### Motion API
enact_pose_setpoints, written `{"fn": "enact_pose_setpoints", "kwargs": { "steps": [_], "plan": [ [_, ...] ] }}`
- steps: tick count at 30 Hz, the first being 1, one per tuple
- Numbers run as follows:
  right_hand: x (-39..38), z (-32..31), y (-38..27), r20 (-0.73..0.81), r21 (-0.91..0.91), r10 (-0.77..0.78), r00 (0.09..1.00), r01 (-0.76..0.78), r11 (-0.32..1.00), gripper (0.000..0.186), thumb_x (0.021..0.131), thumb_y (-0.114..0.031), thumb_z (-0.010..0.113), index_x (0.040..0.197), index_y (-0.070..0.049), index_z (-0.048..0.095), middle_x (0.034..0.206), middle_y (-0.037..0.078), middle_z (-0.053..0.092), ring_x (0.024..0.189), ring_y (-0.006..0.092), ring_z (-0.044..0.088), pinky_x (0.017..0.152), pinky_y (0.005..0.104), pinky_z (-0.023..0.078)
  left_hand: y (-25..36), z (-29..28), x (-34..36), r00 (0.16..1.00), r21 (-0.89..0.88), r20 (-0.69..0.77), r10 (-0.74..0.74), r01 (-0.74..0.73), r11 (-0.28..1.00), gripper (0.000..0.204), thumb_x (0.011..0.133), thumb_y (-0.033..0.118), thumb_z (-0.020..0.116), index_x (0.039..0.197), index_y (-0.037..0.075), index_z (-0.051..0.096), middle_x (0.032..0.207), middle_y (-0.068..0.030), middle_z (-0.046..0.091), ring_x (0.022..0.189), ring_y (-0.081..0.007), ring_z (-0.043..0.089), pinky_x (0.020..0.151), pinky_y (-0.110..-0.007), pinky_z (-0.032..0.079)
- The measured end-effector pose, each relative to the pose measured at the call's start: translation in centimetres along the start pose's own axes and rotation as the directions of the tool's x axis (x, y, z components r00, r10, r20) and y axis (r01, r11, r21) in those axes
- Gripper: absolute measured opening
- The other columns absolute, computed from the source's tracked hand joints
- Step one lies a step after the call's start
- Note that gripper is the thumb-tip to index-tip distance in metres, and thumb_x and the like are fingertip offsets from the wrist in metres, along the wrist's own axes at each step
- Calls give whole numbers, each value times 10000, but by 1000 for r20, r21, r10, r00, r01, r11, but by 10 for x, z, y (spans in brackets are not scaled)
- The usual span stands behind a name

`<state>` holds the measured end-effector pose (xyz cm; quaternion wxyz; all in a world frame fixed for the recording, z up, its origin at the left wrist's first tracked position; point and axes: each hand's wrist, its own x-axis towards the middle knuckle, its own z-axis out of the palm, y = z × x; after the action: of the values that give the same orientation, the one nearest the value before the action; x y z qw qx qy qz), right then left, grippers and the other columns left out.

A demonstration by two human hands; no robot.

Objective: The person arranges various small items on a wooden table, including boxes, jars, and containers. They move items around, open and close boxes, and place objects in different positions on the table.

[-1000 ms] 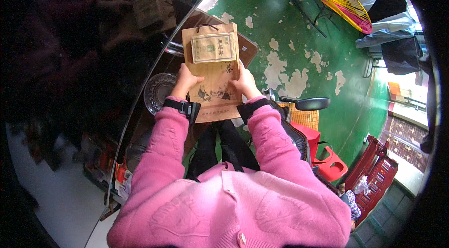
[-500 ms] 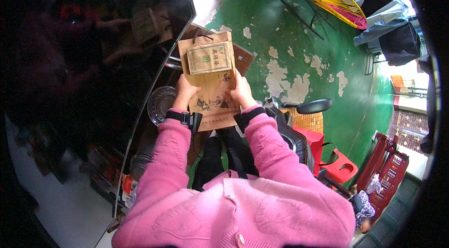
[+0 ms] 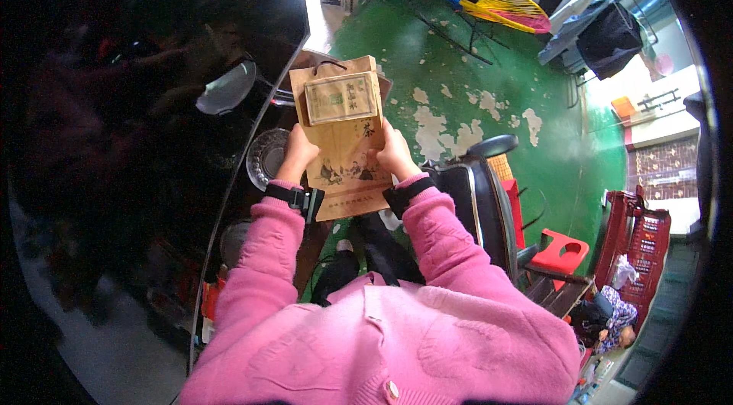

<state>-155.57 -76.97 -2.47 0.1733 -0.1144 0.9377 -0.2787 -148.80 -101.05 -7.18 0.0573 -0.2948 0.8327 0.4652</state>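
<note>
A: Head view, looking down. Left hand (image 3: 296,154) and right hand (image 3: 397,153) grip one brown paper bag (image 3: 343,157) by its side edges, held up in front of the chest. One tan rectangular packet (image 3: 340,98) sits at the bag's mouth, near the black cord handle (image 3: 328,65).

B: Fingers?

A: Both hands curled, thumbs pressed on the printed front, other fingers wrapped behind the bag. Whether the packet is partly inside or only laid against the front, I can't tell; the fisheye bends that edge.

B: Step in hand?

A: My reading: packet and bag are being brought together at the opening. The next move would need one hand freed to guide the packet while the other steadies the bag.

B: Counts?

A: One bag, one packet, two hands. Two black wrist straps, one on each pink sleeve (image 3: 263,267). One dark glass table (image 3: 153,176) at the left, one round glass dish (image 3: 267,157) on it.
</note>
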Motion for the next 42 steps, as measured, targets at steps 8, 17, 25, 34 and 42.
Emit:
{"fn": "enact_pose_setpoints", "kwargs": {
  "steps": [8, 17, 25, 34, 42],
  "plan": [
    [-202, 18, 51, 14, 54, -6, 1000, 5, 999, 891, 711, -64, 831, 1482, -108, 385, 1158, 255, 609, 1109, 443, 591, 957, 457, 499, -74, 40, -169, 979, 41, 112, 171, -176, 983, 568, 671, 132, 829, 1130, -71, 562, 1129, -300, 657, 1105, -437, 636, 935, -460, 524],
    [-371, 37, 96, -38, 151, -4, 999, 9, 988, 885, 697, -58, 841, 1469, -101, 411, 1213, 239, 629, 1155, 413, 597, 977, 447, 494, -88, 51, -336, 966, 152, 184, 181, -209, 966, 601, 663, 180, 874, 1122, -49, 561, 1117, -279, 670, 1090, -421, 646, 924, -463, 527],
    [-529, 27, 138, -163, 275, 8, 987, 38, 961, 868, 715, -65, 826, 1476, -115, 409, 1183, 255, 610, 1130, 438, 581, 968, 466, 484, -69, 68, -500, 940, 191, 120, 320, -338, 921, 459, 716, 85, 767, 1114, -32, 571, 1082, -265, 683, 1073, -418, 647, 903, -454, 526],
    [-693, 41, 157, -278, 327, 193, 941, -97, 940, 885, 721, -74, 820, 1488, -90, 378, 1144, 273, 592, 1096, 459, 571, 948, 478, 478, -84, 88, -603, 875, 139, 297, 383, -437, 889, 415, 722, 45, 734, 1103, -34, 589, 1068, -257, 691, 1073, -416, 650, 902, -442, 520],
    [-814, 98, 155, -374, 453, 424, 825, -237, 860, 795, 771, -23, 696, 1491, -30, 359, 1224, 271, 583, 1156, 455, 553, 976, 463, 468, -110, 109, -648, 569, -84, 585, 578, -666, 741, 404, 792, 75, 731, 1162, -18, 597, 1101, -243, 683, 1084, -420, 641, 884, -430, 519]
  ]
}}
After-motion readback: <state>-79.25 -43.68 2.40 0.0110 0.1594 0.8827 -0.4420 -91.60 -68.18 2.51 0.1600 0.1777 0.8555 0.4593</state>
